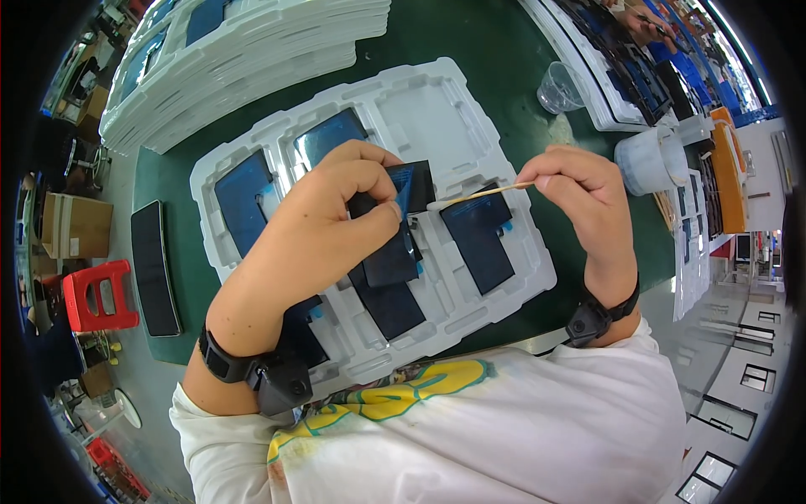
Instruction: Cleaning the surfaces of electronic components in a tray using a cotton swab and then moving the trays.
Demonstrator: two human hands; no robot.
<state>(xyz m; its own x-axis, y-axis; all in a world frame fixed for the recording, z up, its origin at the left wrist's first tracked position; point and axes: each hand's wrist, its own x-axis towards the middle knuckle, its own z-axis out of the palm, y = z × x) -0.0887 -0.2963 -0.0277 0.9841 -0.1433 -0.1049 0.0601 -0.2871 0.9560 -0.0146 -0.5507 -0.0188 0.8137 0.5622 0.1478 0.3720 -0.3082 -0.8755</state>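
My left hand (336, 202) has its fingers clamped on a dark panel (395, 244) above the white tray (437, 101); my right hand (579, 189) pinches a cotton swab (478, 196) touching it.

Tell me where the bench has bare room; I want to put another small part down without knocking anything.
Bare green mat lies between the stack of white trays and the clear cup. A narrower strip runs between the dark flat panel and the white tray. The tray's top right pocket is empty. It is crowded under the left hand and right hand.
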